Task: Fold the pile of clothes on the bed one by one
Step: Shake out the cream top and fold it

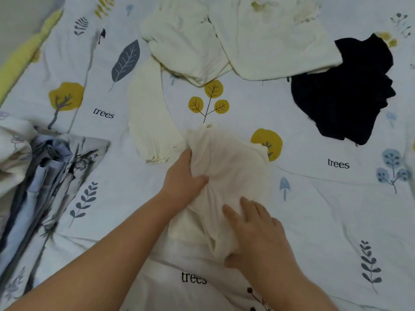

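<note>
A cream garment (pixel 226 167) lies bunched on the bed in front of me, with a long ribbed sleeve (pixel 148 117) stretched out to its upper left. My left hand (pixel 183 176) grips the cloth at its left side, thumb pressed into a fold. My right hand (pixel 258 234) holds the lower part, fingers laid over the cloth and thumb tucked under its edge. Further back lie two more cream garments (pixel 186 46) (pixel 276 39) and a black garment (pixel 345 90) at the right.
The bed is covered by a white sheet (pixel 325 198) printed with leaves, trees and the word "trees". A crumpled blue-grey patterned duvet (pixel 40 176) sits at the left edge. A yellow strip (pixel 24 52) runs along the far left.
</note>
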Demonstrator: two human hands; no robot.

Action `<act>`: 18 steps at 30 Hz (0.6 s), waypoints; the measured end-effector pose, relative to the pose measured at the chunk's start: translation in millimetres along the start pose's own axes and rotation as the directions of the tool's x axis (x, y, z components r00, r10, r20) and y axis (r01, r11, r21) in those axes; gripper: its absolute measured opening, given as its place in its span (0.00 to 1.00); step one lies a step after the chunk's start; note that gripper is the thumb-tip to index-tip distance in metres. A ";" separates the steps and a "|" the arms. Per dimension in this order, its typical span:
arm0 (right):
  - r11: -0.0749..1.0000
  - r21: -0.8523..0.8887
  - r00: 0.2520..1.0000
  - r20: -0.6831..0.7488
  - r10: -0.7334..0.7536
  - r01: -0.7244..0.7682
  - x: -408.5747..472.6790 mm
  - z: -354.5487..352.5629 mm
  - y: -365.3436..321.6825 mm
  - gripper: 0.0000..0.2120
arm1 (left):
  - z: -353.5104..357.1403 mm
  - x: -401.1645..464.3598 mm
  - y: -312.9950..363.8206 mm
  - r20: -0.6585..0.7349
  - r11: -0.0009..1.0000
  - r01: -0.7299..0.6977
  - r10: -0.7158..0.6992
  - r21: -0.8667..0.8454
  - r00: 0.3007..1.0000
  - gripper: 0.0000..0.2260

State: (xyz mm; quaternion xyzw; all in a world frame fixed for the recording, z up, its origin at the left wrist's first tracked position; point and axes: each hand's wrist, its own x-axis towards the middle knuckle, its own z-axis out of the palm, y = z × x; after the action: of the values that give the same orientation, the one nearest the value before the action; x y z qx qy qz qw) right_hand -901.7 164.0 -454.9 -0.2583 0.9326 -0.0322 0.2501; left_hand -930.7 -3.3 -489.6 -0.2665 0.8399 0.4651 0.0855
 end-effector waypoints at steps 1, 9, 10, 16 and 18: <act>1.000 -0.012 1.000 0.004 -0.013 0.013 -0.6 0.5 3.2 0.43 | -1.1 1.3 2.3 -0.012 0.999 -0.039 0.039 -0.029 0.999 0.22; 0.971 0.145 0.955 -0.257 -0.150 0.191 7.8 44.6 -28.1 0.26 | -21.0 11.6 -14.4 -0.192 0.997 -0.006 -0.009 -0.079 0.981 0.14; 0.970 0.137 0.961 -0.219 -0.168 0.201 8.2 49.0 -32.1 0.26 | -20.8 12.2 -16.4 -0.154 0.998 0.009 -0.019 -0.063 0.988 0.16; 0.847 0.417 0.821 -0.570 -0.039 0.329 6.2 34.8 -24.4 0.18 | -18.4 7.1 -17.5 -0.245 0.941 -0.220 0.283 0.255 0.927 0.26; 0.889 0.436 0.805 -0.572 0.154 0.139 16.6 36.0 -14.5 0.21 | -8.5 1.1 -22.5 -0.216 0.834 -0.265 0.408 0.485 0.887 0.27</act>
State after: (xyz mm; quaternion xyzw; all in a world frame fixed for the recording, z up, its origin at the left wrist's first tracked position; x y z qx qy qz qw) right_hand -889.9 145.6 -491.0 -0.1651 0.9299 -0.3287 0.0003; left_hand -918.9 -20.3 -501.9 -0.1559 0.9597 0.2220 -0.0737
